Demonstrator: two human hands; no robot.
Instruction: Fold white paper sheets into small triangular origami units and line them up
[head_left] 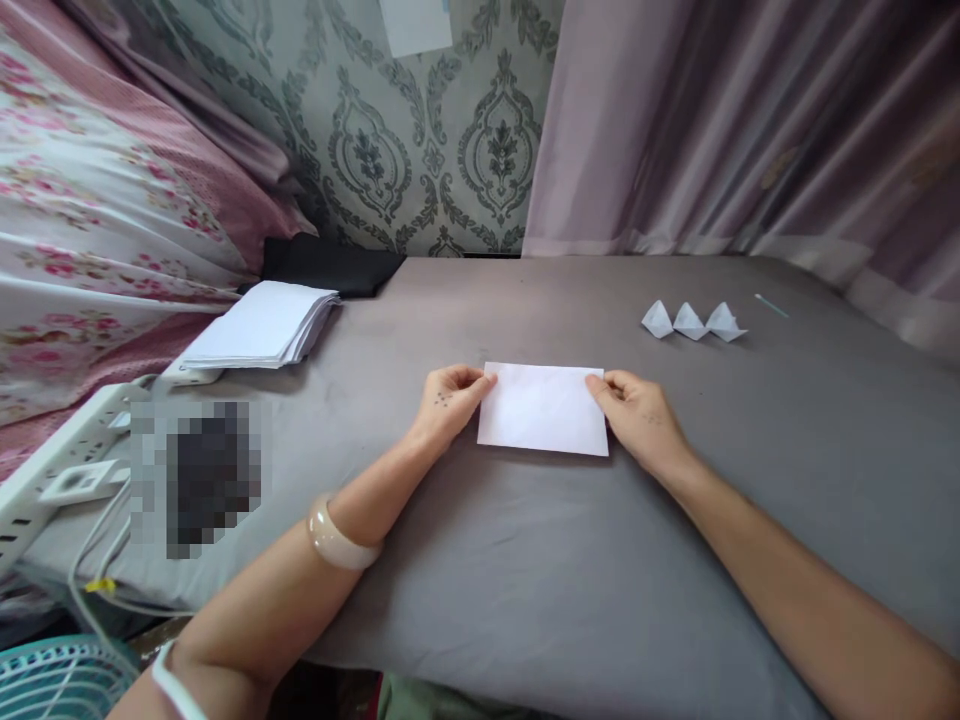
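Observation:
A white rectangular sheet of paper [543,410] is held out flat just above the grey cloth surface. My left hand [448,402] pinches its upper left corner, thumb on top and fingers underneath. At the upper right corner, my right hand [642,412] grips the paper the same way. Three small folded white paper pieces [690,321] stand in a row beyond my right hand. A pale bangle [337,535] circles my left forearm.
Left of me lies a stack of white paper [259,325], with a black folded item [326,265] behind it. A power strip [56,460] with plugs and cables runs along the left edge, above a teal fan [56,680]. A thin stick [772,305] rests at far right.

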